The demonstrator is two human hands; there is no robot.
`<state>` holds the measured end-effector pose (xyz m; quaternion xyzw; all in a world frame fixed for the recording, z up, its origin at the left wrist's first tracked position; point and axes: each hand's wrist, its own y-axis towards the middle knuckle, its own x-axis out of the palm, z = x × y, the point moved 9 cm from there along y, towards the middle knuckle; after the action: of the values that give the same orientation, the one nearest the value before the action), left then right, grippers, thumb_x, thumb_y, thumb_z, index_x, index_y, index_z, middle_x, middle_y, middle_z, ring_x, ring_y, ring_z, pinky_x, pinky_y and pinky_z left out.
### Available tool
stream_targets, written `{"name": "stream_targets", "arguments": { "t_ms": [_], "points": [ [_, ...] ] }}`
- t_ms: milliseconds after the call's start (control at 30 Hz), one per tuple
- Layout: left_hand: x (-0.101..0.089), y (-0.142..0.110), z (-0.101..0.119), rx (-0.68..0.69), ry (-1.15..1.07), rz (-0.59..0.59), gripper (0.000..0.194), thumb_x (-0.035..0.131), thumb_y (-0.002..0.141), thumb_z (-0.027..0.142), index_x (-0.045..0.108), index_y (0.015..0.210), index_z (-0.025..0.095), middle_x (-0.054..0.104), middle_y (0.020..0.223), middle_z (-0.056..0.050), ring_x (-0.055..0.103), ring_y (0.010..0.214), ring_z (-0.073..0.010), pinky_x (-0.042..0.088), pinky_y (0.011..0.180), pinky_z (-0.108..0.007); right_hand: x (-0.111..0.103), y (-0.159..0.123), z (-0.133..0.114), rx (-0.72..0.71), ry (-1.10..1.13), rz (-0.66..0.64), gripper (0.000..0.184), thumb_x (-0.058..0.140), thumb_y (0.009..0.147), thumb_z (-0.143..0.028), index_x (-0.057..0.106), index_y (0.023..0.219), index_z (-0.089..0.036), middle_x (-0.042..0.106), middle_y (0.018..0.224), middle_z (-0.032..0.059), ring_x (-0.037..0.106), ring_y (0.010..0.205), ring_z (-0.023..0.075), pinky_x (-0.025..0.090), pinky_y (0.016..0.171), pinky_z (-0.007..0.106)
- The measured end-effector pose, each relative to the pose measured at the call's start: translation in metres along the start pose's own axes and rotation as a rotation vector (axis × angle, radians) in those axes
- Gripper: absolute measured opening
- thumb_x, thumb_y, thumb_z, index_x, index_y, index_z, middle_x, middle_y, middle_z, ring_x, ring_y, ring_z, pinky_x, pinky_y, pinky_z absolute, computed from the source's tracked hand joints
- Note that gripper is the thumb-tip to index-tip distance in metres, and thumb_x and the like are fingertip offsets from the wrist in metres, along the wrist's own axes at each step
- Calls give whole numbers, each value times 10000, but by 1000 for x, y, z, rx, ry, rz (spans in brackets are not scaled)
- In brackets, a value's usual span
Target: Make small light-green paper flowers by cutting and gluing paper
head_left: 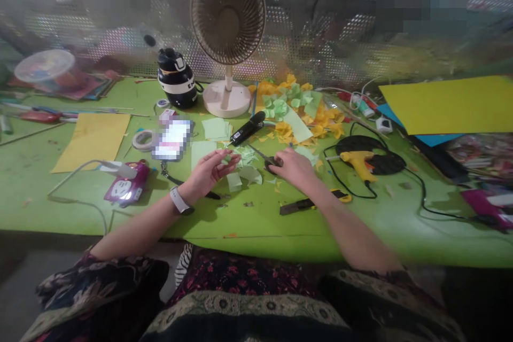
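My right hand (294, 168) is closed around the dark handles of a pair of scissors (262, 156), whose blades point up and left over light green paper scraps (248, 157). Facing it, my left hand (210, 171) has its fingertips pinched together on a small light green paper piece (231, 158), mostly hidden by the fingers. Loose cut pieces (250, 174) lie on the table between the hands. A black stapler (248, 128) rests just beyond them, beside a stack of light green paper squares (217, 129).
Orange and green paper flowers (292, 101) are heaped at the back, near a fan (228, 16) and a black bottle (176, 80). A box cutter (298, 206) lies before my right forearm. To the right is a corded yellow glue gun (358, 163); a phone (173, 140) lies left.
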<state>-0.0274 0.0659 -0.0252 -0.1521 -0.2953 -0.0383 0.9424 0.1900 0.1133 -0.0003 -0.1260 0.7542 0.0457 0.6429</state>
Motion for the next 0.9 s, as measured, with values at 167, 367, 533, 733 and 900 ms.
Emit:
{"name": "stream_targets", "arguments": {
  "t_ms": [167,367,533,733,900],
  "points": [
    [3,0,3,37,8,-23,168,676,915,220,709,1059,139,762,1115,-107,730,1062,-167,592,914,-246,6,4,7,70,63,-76,238,694,868,-436,668,930,-208,711,817,61,628,728,220,314,549,288],
    [8,-2,5,61,4,-27,184,653,931,199,701,1101,147,762,1125,-96,727,1072,-174,583,960,-294,1,3,11,48,159,-106,217,723,843,-396,680,932,-202,736,853,55,627,698,198,359,574,294],
    [20,-5,4,73,80,-58,278,692,914,260,668,1179,180,771,1089,-93,733,1057,-194,571,982,-350,-33,-11,-9,-84,500,127,193,654,872,-357,701,965,-193,714,914,68,630,760,193,489,687,332],
    [42,-11,-8,21,150,-154,360,744,872,277,662,1206,171,765,1094,-96,741,999,-182,549,1022,-386,-41,-39,-64,-459,819,227,209,686,860,-367,712,1020,-235,611,1218,93,597,1132,245,529,936,433],
    [52,-11,-16,-5,173,-232,364,775,841,284,691,1184,197,759,1095,-62,740,976,-169,572,992,-382,-33,-36,-62,-440,976,245,124,638,888,-313,709,925,-218,627,1181,82,609,1122,211,494,1017,414]
  ]
}}
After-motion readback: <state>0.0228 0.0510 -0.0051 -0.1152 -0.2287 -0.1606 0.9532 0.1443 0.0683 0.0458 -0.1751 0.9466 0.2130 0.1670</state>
